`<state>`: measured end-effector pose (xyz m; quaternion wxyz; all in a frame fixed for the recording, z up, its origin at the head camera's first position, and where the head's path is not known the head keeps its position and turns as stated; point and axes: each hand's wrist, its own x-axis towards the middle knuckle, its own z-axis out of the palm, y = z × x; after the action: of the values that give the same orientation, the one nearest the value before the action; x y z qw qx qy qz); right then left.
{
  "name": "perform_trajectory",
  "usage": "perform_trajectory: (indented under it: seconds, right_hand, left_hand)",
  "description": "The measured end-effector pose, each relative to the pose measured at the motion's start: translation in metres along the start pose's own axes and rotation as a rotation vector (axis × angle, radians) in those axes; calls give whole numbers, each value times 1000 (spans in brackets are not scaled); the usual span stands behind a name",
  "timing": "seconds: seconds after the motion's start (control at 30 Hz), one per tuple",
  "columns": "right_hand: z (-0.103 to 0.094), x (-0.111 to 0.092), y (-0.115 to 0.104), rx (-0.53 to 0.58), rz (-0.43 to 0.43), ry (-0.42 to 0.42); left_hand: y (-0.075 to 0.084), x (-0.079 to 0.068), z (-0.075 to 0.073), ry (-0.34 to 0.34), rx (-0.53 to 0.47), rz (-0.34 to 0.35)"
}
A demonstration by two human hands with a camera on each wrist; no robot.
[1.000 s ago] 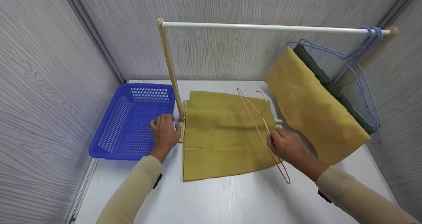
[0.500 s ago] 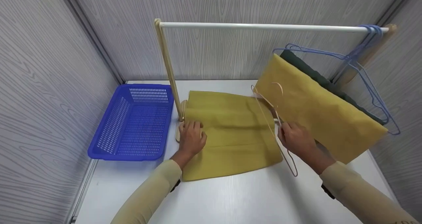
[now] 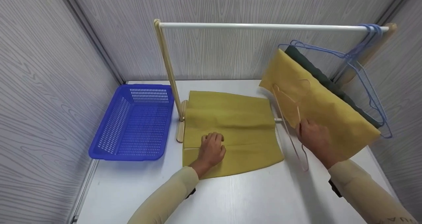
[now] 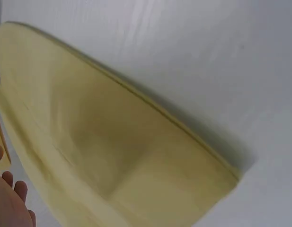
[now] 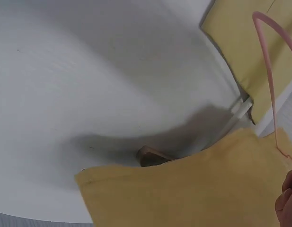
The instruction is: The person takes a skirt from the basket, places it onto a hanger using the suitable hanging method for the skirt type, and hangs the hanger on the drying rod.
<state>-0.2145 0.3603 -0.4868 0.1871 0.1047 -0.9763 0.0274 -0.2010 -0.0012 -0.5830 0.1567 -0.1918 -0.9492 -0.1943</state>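
Note:
My right hand (image 3: pixel 315 138) grips a thin pink wire hanger (image 5: pixel 269 71) and holds it up in front of a hanging yellow cloth (image 3: pixel 329 115). Flat on the white table lies a folded mustard-yellow cloth (image 3: pixel 230 118). Over its lower left part is my left hand (image 3: pixel 212 149), fingers loosely bent, nothing held. Whether it touches the fabric I cannot tell. In the left wrist view the fingers of that hand (image 4: pixel 11 205) show at the lower left, beside the cloth. Part of the hanger is hidden by the right hand.
A white rod (image 3: pixel 263 25) spans a wooden stand (image 3: pixel 167 62). Blue hangers (image 3: pixel 354 52) at its right end carry the hanging yellow cloth and a dark green cloth (image 3: pixel 318 72). Left of the stand is a blue plastic basket (image 3: pixel 94 151). Panel walls enclose the table.
My left hand has moved right from beside the basket to over the folded cloth. My right hand has carried the pink hanger rightward off that cloth. The hanging cloths have swung.

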Motion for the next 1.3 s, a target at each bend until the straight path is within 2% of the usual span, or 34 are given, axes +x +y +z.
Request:
perform_trajectory:
  seconds: [0.13, 0.23, 0.3, 0.4, 0.47, 0.5, 0.57, 0.63, 0.77, 0.87, 1.0, 1.1, 1.2, 1.3]
  right_hand:
    - [3, -1, 9, -24, 4, -47]
    - [10, -4, 14, -44, -6, -56]
    - [20, -7, 17, -50, -25, -20]
    - [37, -16, 16, -77, -56, 66]
    - [48, -22, 14, -88, -48, 117]
    - [53, -26, 13, -78, -36, 138]
    - [63, -33, 10, -41, -11, 176]
    - [72, -40, 6, 20, 11, 207]
    - [84, -48, -2, 104, 26, 264]
    - [88, -48, -7, 139, 80, 278]
    - [93, -51, -14, 186, 168, 226]
    - [97, -55, -19, 216, 237, 177]
    - [100, -55, -22, 238, 278, 180]
    - [100, -52, -23, 237, 274, 218]
  left_hand:
    - [26, -2, 19, -99, -13, 89]
    - [49, 0, 39, -111, 31, 172]
    - [64, 3, 52, -123, 59, 210]
    - [86, 7, 69, -215, 100, 215]
    - [96, 7, 80, -277, 160, 218]
    - [99, 7, 86, -286, 201, 227]
    - [103, 4, 97, -259, 296, 247]
    - [103, 1, 108, -176, 378, 270]
    - [100, -5, 115, -29, 452, 317]
    - [97, -8, 116, 33, 449, 341]
    - [97, -8, 118, 86, 362, 272]
    - [96, -7, 119, 131, 351, 235]
    - [94, -7, 120, 170, 376, 259]
    - [91, -7, 121, 184, 344, 263]
